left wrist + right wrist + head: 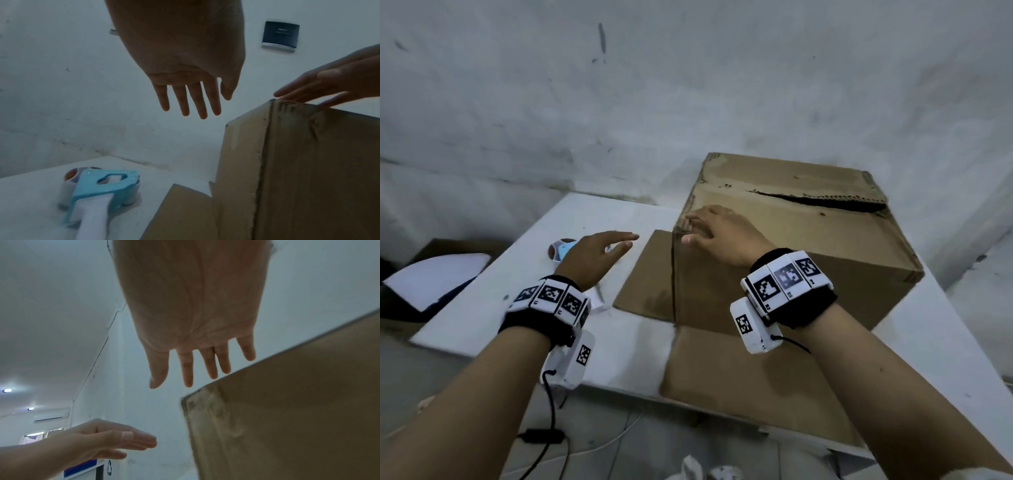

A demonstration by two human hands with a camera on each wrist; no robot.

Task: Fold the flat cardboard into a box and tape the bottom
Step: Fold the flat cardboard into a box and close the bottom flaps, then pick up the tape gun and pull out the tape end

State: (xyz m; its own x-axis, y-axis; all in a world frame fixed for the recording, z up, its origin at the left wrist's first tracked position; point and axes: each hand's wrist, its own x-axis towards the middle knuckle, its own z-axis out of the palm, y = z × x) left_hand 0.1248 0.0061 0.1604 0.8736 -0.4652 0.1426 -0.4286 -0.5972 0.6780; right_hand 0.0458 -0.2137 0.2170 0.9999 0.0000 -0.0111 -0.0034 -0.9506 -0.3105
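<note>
Matt brown cardboard, smooth white desk.
Cardboard box: corrugated, frayed and torn along top seam. Desk: smooth, matt white, scuffed. Tape dispenser: glossy blue plastic, white handle.

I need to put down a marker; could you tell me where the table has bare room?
Bare table lies left of the left hand, toward its left edge. It is crowded around the tape dispenser and the cardboard box.

I see both forearms extended forward, each wrist wearing a black band with marker tiles. Left hand – palm down, fingers straight and together, holding nothing. Right hand – farther right, palm down, fingers straight and slightly spread.
</note>
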